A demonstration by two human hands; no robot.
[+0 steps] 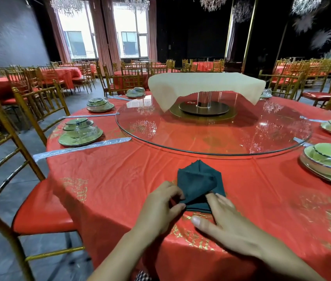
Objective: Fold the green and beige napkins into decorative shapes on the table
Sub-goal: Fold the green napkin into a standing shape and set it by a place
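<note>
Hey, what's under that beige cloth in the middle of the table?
Below the beige napkin a clear post stands on a dark round base on the glass turntable. The napkin hides whatever flat top holds it up.

You have two hands in view: your left hand (160, 201) and your right hand (227, 222). You have one dark green folded cloth napkin (197, 183), one beige cloth napkin (205, 84) and one round clear glass turntable (201, 138). Count five stacked green ceramic place settings (80, 132), three on your left and two on your right. A possible sixth at the far side is unclear. Five clear-wrapped silvery strips (81, 148) show.
</note>
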